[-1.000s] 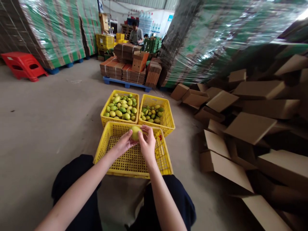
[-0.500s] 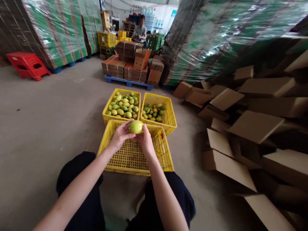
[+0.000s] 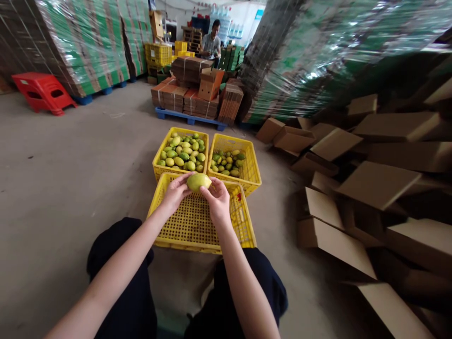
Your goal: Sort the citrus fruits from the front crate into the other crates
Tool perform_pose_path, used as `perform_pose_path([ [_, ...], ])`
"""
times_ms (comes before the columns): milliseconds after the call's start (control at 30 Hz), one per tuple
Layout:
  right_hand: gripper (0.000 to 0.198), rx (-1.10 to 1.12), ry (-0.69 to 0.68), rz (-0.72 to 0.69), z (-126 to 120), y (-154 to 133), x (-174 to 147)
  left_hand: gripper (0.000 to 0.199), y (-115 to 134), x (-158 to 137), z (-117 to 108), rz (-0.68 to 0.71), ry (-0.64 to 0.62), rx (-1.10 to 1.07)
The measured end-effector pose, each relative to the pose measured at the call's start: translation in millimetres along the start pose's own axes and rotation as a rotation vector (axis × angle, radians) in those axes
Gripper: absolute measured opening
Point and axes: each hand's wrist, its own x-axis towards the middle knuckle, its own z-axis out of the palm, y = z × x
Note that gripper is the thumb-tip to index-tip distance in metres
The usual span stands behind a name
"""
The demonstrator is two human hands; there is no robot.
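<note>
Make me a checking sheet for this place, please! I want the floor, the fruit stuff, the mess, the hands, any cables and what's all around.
Surface: grey floor, under all three crates.
Job's things: one yellow-green fruit held above the near crate; behind it, the left crate holds a big fruit pile, the right crate a smaller pile.
Clutter: cardboard boxes jumbled on the right.
Hands: left hand and right hand both hold the fruit.
Cables: nothing seen near the crates.
Surroundings: red stool, blue pallet stacked with cardboard, a person beyond it.
</note>
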Motion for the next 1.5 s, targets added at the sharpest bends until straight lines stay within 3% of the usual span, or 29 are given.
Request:
perform_pose_path([
  [133, 0.042, 0.054, 0.09, -0.072, -0.8, 4.6, -1.3, 0.024, 6.4, 1.0, -0.7, -0.229, 0.028, -0.088],
  [300, 0.045, 0.09, 0.044, -0.08, -0.5, 4.5, -2.4, 0.018, 10.8, -0.7, 2.4, -0.36, 0.022, -0.076],
  [400, 0.044, 0.141, 0.008, -0.037, -0.9, 2.1, 0.2, 0.017, 11.7, -5.6, 3.4, -0.328, -0.025, -0.073],
  [600, 0.032, 0.251, -0.04, 0.11, -3.2, -4.3, 5.2, 0.039, 12.8, -13.5, -1.0, -0.146, -0.096, 0.002],
  [800, 0.035, 0.095, -0.072, 0.288, -12.6, -8.6, 8.9, 0.049, 6.5, -8.4, -5.2, -0.014, -0.205, 0.107],
  [900, 0.04, -0.029, -0.12, 0.345, -17.5, -7.1, 11.5, 0.047, -3.4, -1.3, -7.0, 0.0, -0.181, 0.103],
  [1033, 0.041, -0.049, -0.077, 0.351, -20.5, -1.2, 12.6, 0.035, -16.4, 7.6, -7.1, -0.001, -0.032, 0.007],
  [1167, 0.048, -0.024, 0.01, 0.337, -19.9, 1.2, 9.7, 0.019, -22.0, 10.0, -4.2, -0.072, -0.029, 0.015],
  [1300, 0.049, -0.057, 0.001, 0.333, -18.8, -3.6, 4.2, 0.025, -20.9, 7.1, -2.1, -0.1, -0.068, 0.074],
  [1500, 0.036, 0.024, -0.095, 0.34, -24.1, -10.5, 2.1, 0.04, -14.8, 3.0, -4.1, -0.014, -0.157, 0.185],
])
